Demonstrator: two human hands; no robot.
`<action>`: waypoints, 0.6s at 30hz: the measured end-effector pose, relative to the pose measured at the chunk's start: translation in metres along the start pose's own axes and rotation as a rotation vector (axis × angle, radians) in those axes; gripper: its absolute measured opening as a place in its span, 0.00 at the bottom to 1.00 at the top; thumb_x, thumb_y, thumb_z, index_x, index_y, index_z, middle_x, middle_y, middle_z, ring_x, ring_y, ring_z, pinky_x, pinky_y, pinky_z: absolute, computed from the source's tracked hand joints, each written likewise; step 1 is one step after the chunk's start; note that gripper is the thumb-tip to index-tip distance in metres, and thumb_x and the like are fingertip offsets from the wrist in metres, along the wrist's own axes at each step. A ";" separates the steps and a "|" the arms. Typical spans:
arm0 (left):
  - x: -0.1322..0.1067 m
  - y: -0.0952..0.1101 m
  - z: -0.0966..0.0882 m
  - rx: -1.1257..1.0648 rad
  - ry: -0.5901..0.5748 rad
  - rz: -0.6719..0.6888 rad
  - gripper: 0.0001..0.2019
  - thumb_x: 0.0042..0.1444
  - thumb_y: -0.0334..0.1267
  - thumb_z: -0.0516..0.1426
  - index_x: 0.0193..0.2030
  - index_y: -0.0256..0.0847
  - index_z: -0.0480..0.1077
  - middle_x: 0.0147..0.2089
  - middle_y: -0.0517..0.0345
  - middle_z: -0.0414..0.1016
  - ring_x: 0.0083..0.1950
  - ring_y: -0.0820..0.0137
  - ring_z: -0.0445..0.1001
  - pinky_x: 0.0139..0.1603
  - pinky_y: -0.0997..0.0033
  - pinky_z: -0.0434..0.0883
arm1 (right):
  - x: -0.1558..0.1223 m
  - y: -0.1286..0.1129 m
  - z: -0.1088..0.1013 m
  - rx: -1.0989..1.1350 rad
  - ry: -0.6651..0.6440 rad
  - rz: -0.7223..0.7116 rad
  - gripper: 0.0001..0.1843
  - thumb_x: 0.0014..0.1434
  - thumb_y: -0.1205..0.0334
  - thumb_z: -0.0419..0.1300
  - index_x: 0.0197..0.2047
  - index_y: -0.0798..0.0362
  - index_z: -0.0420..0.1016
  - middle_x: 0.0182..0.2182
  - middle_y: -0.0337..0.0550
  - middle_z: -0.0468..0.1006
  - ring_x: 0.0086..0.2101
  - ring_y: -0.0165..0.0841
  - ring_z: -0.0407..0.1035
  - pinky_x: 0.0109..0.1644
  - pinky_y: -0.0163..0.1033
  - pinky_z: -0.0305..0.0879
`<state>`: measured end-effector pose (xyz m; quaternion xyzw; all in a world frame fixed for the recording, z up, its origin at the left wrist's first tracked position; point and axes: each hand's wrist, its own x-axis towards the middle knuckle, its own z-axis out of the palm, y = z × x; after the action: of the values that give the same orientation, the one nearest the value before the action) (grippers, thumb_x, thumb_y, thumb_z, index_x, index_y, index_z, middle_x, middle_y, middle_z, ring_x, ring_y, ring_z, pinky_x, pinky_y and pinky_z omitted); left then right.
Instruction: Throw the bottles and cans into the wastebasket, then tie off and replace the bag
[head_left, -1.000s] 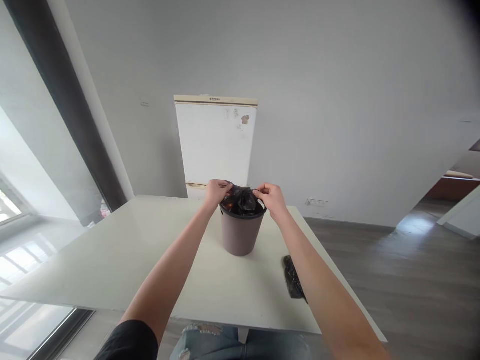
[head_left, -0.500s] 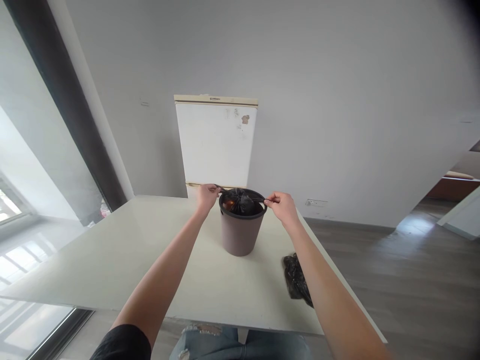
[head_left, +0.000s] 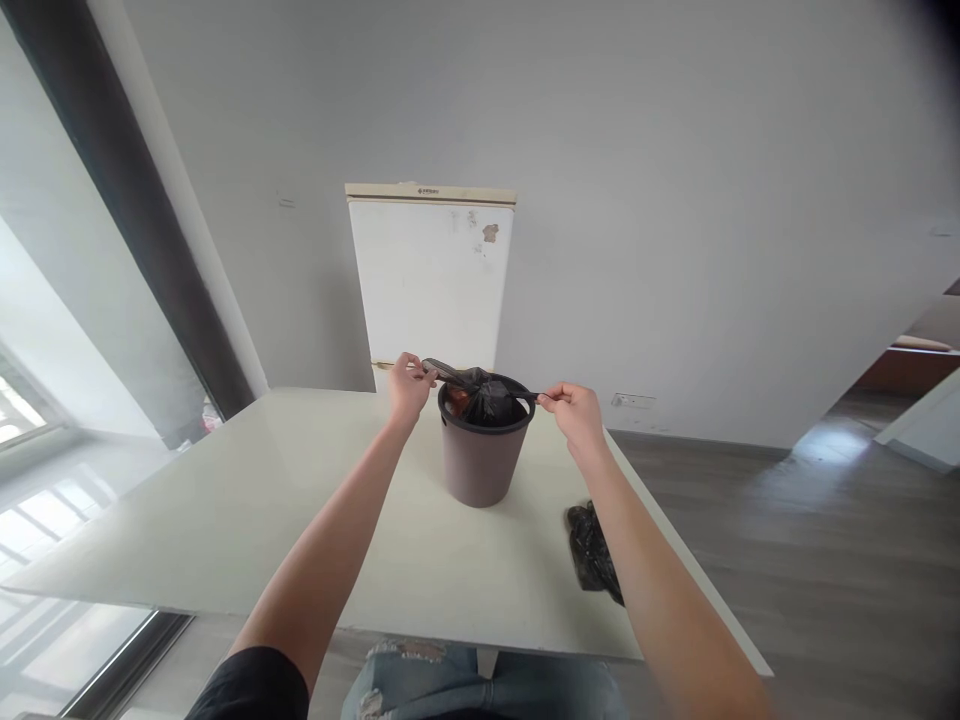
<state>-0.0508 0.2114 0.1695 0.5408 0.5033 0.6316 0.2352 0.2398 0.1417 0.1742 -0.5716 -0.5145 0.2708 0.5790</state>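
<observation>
A brownish-grey trash can [head_left: 484,465] with a dark rim stands upright on the pale table [head_left: 315,470]. Inside it sits a filled black garbage bag [head_left: 495,402], its neck gathered together at the top. Something reddish-brown [head_left: 458,402] shows at the bag's left side. My left hand [head_left: 409,385], just left of the rim, pinches one stretched dark strip of the bag. On the other side, my right hand [head_left: 574,408] grips a second strip, pulled taut over the right rim.
A crumpled black plastic bag [head_left: 591,550] lies on the table near its right edge, partly behind my right forearm. Beyond the table a white refrigerator [head_left: 427,280] stands against the grey wall [head_left: 675,220]. A wall socket [head_left: 634,401] is at the right.
My left hand has risen slightly and its strip now looks wider and looser. My right hand has shifted a little to the right, and the gathered bag neck has moved up slightly.
</observation>
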 end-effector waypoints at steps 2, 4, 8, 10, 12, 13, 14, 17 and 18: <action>-0.001 -0.005 -0.002 0.002 0.006 -0.022 0.15 0.53 0.35 0.64 0.37 0.46 0.60 0.23 0.63 0.78 0.30 0.64 0.82 0.23 0.78 0.62 | -0.002 0.004 -0.003 -0.009 0.004 0.017 0.10 0.44 0.53 0.68 0.26 0.50 0.77 0.29 0.46 0.83 0.34 0.40 0.73 0.39 0.43 0.61; -0.003 -0.009 -0.004 0.002 0.003 -0.038 0.15 0.52 0.36 0.65 0.37 0.46 0.60 0.24 0.63 0.78 0.29 0.64 0.82 0.22 0.77 0.62 | -0.003 0.010 -0.006 -0.022 0.010 0.034 0.11 0.43 0.52 0.69 0.26 0.50 0.78 0.28 0.45 0.83 0.34 0.40 0.73 0.39 0.44 0.61; -0.007 -0.014 -0.007 -0.009 -0.002 -0.050 0.13 0.52 0.36 0.65 0.38 0.45 0.63 0.25 0.61 0.79 0.29 0.65 0.81 0.22 0.77 0.63 | -0.005 0.022 -0.012 -0.036 0.018 0.060 0.12 0.43 0.51 0.69 0.25 0.50 0.79 0.27 0.45 0.82 0.34 0.41 0.72 0.39 0.44 0.61; -0.008 -0.011 -0.009 -0.016 0.001 -0.045 0.13 0.53 0.37 0.66 0.39 0.45 0.65 0.25 0.60 0.80 0.30 0.65 0.82 0.23 0.77 0.64 | -0.004 0.023 -0.014 -0.032 0.024 0.060 0.12 0.43 0.51 0.70 0.25 0.50 0.78 0.27 0.45 0.81 0.34 0.41 0.72 0.39 0.45 0.61; -0.010 -0.001 -0.009 -0.033 -0.001 -0.017 0.14 0.54 0.39 0.66 0.43 0.45 0.67 0.27 0.60 0.81 0.32 0.65 0.82 0.25 0.76 0.68 | -0.003 0.018 -0.014 -0.017 0.020 0.011 0.14 0.45 0.49 0.70 0.26 0.50 0.78 0.28 0.46 0.81 0.33 0.41 0.72 0.38 0.45 0.61; -0.010 0.007 -0.008 -0.053 -0.010 0.013 0.15 0.54 0.40 0.67 0.44 0.45 0.67 0.28 0.59 0.81 0.33 0.65 0.82 0.26 0.75 0.70 | -0.002 0.013 -0.014 0.002 0.015 -0.036 0.14 0.46 0.49 0.70 0.27 0.50 0.78 0.28 0.46 0.81 0.34 0.41 0.72 0.38 0.44 0.62; -0.012 0.017 -0.007 -0.081 -0.026 0.052 0.16 0.55 0.41 0.67 0.45 0.45 0.67 0.29 0.59 0.82 0.34 0.65 0.83 0.28 0.74 0.72 | -0.001 0.006 -0.012 0.030 0.003 -0.097 0.13 0.48 0.49 0.70 0.28 0.50 0.77 0.30 0.46 0.82 0.34 0.40 0.72 0.39 0.44 0.63; -0.017 0.050 0.004 -0.178 -0.122 0.184 0.14 0.57 0.41 0.67 0.45 0.44 0.68 0.32 0.58 0.83 0.35 0.65 0.84 0.31 0.73 0.76 | 0.000 -0.025 0.001 0.122 -0.099 -0.268 0.10 0.52 0.52 0.69 0.30 0.49 0.76 0.42 0.45 0.84 0.36 0.36 0.70 0.43 0.44 0.66; -0.020 0.061 0.010 -0.199 -0.156 0.217 0.13 0.56 0.40 0.67 0.43 0.44 0.68 0.32 0.59 0.83 0.34 0.66 0.84 0.32 0.73 0.77 | 0.000 -0.036 0.008 0.143 -0.154 -0.290 0.10 0.53 0.53 0.69 0.30 0.49 0.75 0.46 0.45 0.84 0.35 0.34 0.70 0.43 0.43 0.66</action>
<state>-0.0206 0.1751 0.2140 0.6133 0.3570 0.6562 0.2564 0.2229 0.1370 0.2069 -0.4264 -0.6139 0.2635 0.6098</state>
